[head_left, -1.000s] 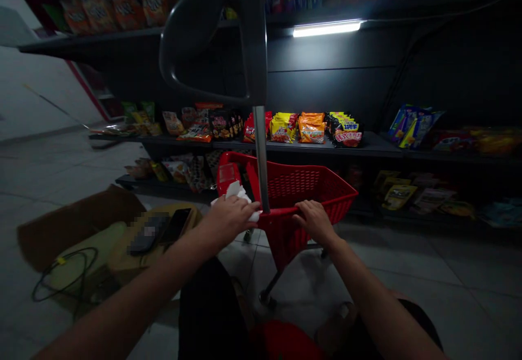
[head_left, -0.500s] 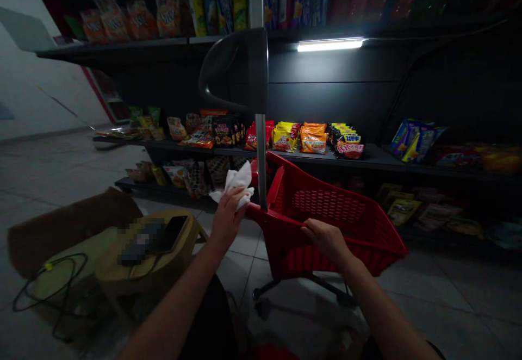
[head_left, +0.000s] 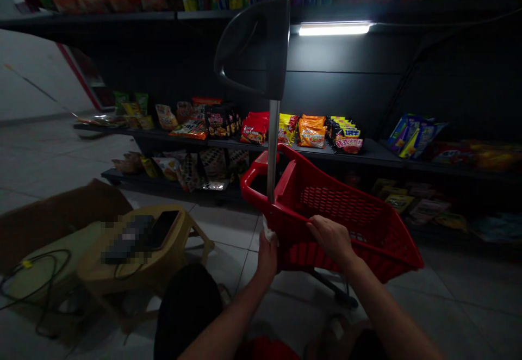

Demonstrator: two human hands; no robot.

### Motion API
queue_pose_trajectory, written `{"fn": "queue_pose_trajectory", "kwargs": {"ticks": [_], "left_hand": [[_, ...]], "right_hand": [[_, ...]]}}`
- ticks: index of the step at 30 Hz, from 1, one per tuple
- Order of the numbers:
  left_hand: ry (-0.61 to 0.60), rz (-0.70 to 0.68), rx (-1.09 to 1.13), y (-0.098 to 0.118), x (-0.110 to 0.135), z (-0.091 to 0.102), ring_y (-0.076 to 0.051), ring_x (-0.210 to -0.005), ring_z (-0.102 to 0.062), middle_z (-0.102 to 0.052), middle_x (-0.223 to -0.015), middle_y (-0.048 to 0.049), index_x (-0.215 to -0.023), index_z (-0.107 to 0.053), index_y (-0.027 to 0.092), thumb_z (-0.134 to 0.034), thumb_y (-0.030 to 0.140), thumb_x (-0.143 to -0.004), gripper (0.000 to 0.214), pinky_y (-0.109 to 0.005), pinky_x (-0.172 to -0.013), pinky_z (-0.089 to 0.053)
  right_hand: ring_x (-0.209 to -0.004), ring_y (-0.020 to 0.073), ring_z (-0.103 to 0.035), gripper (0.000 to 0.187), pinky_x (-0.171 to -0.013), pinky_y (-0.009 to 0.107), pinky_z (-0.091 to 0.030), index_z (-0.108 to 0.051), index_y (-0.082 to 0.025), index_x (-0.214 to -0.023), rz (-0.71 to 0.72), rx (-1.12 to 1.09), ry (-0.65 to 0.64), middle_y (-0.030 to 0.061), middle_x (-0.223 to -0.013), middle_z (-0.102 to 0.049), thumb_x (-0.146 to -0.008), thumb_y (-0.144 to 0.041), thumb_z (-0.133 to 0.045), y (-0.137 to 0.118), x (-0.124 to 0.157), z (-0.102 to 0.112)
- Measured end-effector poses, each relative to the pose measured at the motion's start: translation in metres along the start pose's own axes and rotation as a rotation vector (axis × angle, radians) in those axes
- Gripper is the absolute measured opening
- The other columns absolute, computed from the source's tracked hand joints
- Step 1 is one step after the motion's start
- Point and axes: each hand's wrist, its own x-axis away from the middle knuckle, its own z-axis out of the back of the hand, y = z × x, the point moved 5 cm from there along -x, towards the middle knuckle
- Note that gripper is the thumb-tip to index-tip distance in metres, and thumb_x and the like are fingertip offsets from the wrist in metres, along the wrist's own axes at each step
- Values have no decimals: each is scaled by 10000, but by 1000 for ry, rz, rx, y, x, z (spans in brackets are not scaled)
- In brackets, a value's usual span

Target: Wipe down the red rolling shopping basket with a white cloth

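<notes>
A red plastic shopping cart (head_left: 338, 208) stands in front of me, with a metal pole (head_left: 273, 153) rising by its handle end. My right hand (head_left: 332, 237) is closed over the cart's near top rim. Lower down, my left hand (head_left: 268, 256) presses a white cloth (head_left: 269, 233) against the side of the cart below the handle (head_left: 255, 178). Most of the cloth is hidden by the hand and the cart. A dark looped grip (head_left: 261, 50) is fixed to the pole above.
Behind the cart, dark shelves (head_left: 367, 156) carry several snack packets (head_left: 312, 130) under a lit tube lamp (head_left: 334, 29). At left, a yellowish stool (head_left: 179, 235) holds a phone (head_left: 163, 229) and a blurred-out item. A cardboard box (head_left: 93, 199) and a black cable (head_left: 51, 273) lie beside it.
My left hand has moved the cloth from the cart's handle down to its side, below the handle. My right hand stays on the rim. The view has shifted slightly.
</notes>
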Motion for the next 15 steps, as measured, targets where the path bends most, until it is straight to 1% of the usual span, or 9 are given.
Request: {"fn": "queue_pose_trajectory", "kwargs": {"ticks": [2,3,4,7,9,11,12,13,15], "left_hand": [[-109,24,8,-9,2,1,-235,-1184,-588,-621,-1266,-144,-1273,-501,162,-472,590,-950,537,-381,-1028,-461],[-120,28,13,-6,-1,5,-236,-1156,-599,-637,-1228,-135,-1246,-517,161,-487,596,-941,532,-380,-1002,-476],[-104,19,21,3,-5,11,-237,-1140,-604,-641,-1215,-133,-1240,-517,159,-498,595,-936,532,-381,-984,-485],[50,-25,34,47,-18,35,-223,-1086,-621,-647,-1201,-122,-1264,-495,174,-483,568,-957,500,-371,-935,-509],[171,-37,17,74,-18,54,-230,-1071,-632,-654,-1190,-127,-1284,-486,179,-480,570,-960,508,-372,-915,-524],[236,-9,-9,89,-12,73,-255,-1187,-605,-600,-1339,-148,-1407,-413,227,-369,579,-998,542,-410,-945,-530],[298,-26,-35,96,-9,85,-269,-1274,-558,-535,-1438,-145,-1453,-378,259,-331,573,-1009,546,-436,-980,-520],[341,-77,-70,105,-8,96,-276,-1366,-485,-472,-1511,-129,-1473,-370,284,-319,560,-1016,536,-461,-1045,-485],[288,-289,-198,135,-12,104,-260,-1477,-348,-422,-1557,-112,-1524,-305,297,-234,512,-1041,534,-483,-1155,-386]], "right_hand": [[-785,152,-674,319,-650,271,-349,-630,-217,-909,0,19,3,15,-855,-719,-1064,-367,-396,5,2,-2],[-777,151,-670,322,-649,273,-345,-628,-217,-904,-1,27,3,12,-844,-714,-1065,-369,-394,6,3,-3],[-770,150,-666,327,-648,275,-341,-626,-217,-901,0,36,2,11,-836,-709,-1066,-374,-392,7,3,-4],[-743,148,-649,349,-631,281,-327,-630,-215,-894,13,47,5,13,-821,-698,-1065,-400,-388,6,6,-5],[-720,144,-637,366,-623,281,-322,-629,-215,-875,29,36,21,15,-804,-692,-1067,-402,-380,3,7,-5],[-694,139,-625,380,-622,281,-323,-624,-216,-851,56,18,49,14,-780,-682,-1071,-391,-369,-2,7,-4],[-683,137,-622,382,-623,282,-324,-620,-217,-841,71,10,63,12,-768,-675,-1072,-387,-368,-4,7,-4],[-672,138,-618,383,-622,283,-324,-616,-218,-831,84,6,78,9,-757,-668,-1071,-386,-370,-6,7,-4],[-661,141,-619,373,-620,285,-323,-613,-221,-831,103,-1,99,6,-748,-660,-1069,-385,-377,-9,5,-6]]}}
